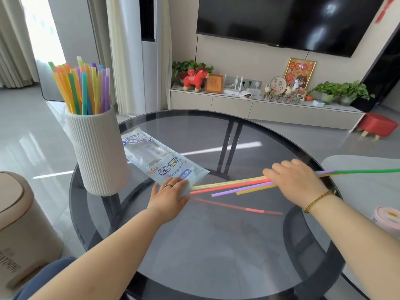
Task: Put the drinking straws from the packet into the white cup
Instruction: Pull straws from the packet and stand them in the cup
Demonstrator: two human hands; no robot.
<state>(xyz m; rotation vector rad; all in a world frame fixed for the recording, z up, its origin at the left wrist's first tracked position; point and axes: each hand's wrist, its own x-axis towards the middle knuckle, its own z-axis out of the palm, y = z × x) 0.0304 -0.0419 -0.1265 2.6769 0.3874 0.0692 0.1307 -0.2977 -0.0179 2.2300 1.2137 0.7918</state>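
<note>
A ribbed white cup (98, 152) stands at the left edge of the round glass table (216, 245), with several coloured straws (83, 88) upright in it. A pale blue plastic packet (155, 159) lies flat beside the cup. My left hand (170, 197) presses down on the packet's near end. My right hand (297, 181) grips a bunch of several coloured straws (233, 185) held level just above the glass; their left tips are at the packet's mouth and their far ends stick out past my hand to the right.
A beige bin (21, 230) stands on the floor at the left. A pink-lidded container (387, 217) sits on a white table (363, 169) at the right. Beyond are a TV cabinet (259, 109) and a red stool (376, 125).
</note>
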